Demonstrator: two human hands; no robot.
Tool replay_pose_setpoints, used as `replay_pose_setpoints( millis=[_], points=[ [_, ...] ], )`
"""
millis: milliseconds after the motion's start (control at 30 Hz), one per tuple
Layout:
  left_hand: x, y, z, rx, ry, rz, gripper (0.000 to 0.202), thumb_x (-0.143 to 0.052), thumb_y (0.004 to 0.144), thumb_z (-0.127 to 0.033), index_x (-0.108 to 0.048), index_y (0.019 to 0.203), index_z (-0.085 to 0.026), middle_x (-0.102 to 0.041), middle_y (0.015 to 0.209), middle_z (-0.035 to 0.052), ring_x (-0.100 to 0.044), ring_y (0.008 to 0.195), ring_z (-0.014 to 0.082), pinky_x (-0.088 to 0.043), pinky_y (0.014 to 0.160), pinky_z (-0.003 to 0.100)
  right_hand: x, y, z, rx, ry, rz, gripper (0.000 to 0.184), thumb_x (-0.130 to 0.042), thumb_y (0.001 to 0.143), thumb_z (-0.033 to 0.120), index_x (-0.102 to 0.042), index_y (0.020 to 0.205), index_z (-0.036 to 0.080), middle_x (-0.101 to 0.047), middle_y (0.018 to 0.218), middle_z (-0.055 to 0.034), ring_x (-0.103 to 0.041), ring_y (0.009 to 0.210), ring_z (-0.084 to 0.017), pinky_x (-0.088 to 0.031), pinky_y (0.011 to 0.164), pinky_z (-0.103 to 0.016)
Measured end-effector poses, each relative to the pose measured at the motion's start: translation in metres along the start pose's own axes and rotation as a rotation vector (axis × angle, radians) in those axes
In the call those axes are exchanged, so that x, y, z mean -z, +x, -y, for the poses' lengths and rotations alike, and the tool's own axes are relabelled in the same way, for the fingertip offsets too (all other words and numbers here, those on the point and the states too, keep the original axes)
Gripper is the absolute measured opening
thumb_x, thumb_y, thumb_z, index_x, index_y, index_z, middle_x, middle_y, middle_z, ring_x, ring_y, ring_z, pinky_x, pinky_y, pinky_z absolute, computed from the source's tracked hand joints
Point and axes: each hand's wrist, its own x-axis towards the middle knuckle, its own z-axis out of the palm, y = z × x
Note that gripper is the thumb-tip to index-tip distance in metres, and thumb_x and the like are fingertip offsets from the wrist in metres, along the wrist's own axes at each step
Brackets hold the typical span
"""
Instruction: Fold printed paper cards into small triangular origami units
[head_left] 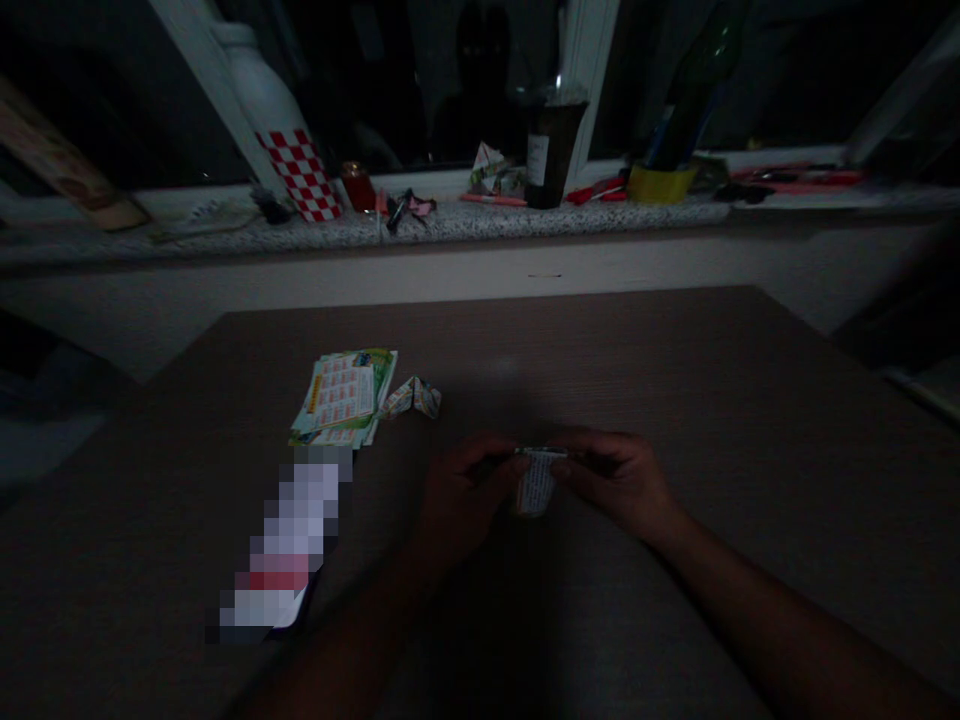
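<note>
Between both hands is a small folded piece of printed paper (537,484), held just above the dark table. My left hand (469,490) pinches its left edge between thumb and fingers. On the opposite edge, my right hand (619,480) grips it the same way. To the left of my left hand lies a folded paper shape (414,398) with coloured print. It touches or nearly touches a stack of printed paper slips (341,395). Dim light hides the finer folds of the held paper.
A phone with a blurred, lit screen (289,540) lies on the table (675,370) at left. Along the granite windowsill (450,228) stand a red-checked white bottle (289,140), a small red jar (358,187), a dark drink cup (551,150) and a green bottle (690,90) in a yellow holder.
</note>
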Motion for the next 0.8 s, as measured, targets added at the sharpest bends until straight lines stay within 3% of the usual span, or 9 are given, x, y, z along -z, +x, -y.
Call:
replay_pose_setpoints(
  millis=[233,800],
  points=[
    [0.0004,-0.0014,-0.0017,-0.017,0.081,0.002,0.014,-0.062,0.083,-0.029,-0.067,0.078,-0.017,-0.064,0.073,-0.0008,-0.058,0.071,0.0131,-0.045,0.065,0.022,0.0006,0.0009,0.0044,0.050,-0.019,0.013,0.010,-0.069,0.081,0.028,-0.074,0.085,0.020,-0.072,0.078,-0.0038,-0.065,0.069,-0.015,-0.051,0.062,-0.025],
    [0.0036,-0.0015,-0.0011,-0.176,0.186,0.002,0.014,-0.059,0.086,-0.026,-0.071,0.086,-0.020,-0.070,0.084,0.0023,-0.063,0.077,0.0158,-0.047,0.070,0.025,0.0009,0.0029,0.0050,0.116,-0.029,0.007,0.008,-0.070,0.080,0.024,-0.075,0.084,0.021,-0.075,0.081,-0.0049,-0.069,0.072,-0.017,-0.056,0.066,-0.029]
  ],
)
